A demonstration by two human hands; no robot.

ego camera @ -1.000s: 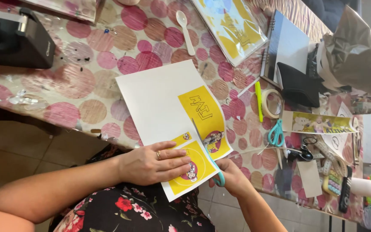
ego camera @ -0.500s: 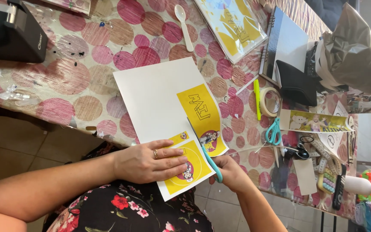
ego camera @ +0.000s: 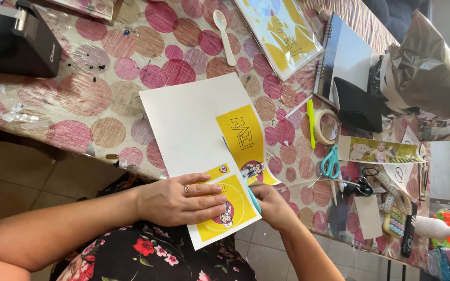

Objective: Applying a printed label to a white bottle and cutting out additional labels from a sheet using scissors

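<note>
Your left hand (ego camera: 180, 200) lies flat on the sheet (ego camera: 194, 130), fingers spread over its yellow circle print — pinning it, not gripping. Your right hand (ego camera: 274, 205) is just beside the sheet's edge, closed around teal scissors (ego camera: 254, 199) — blade cutting into the sheet. Tape roll (ego camera: 326, 126) and marker (ego camera: 311, 123) sit right of the sheet.

The left hand (ego camera: 180, 200) presses a white sheet (ego camera: 194, 130); the right hand (ego camera: 273, 205) grips teal scissors (ego camera: 253, 199).

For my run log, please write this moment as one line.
left hand: flat on printed sheet | right hand: holds teal scissors, cutting sheet
</note>
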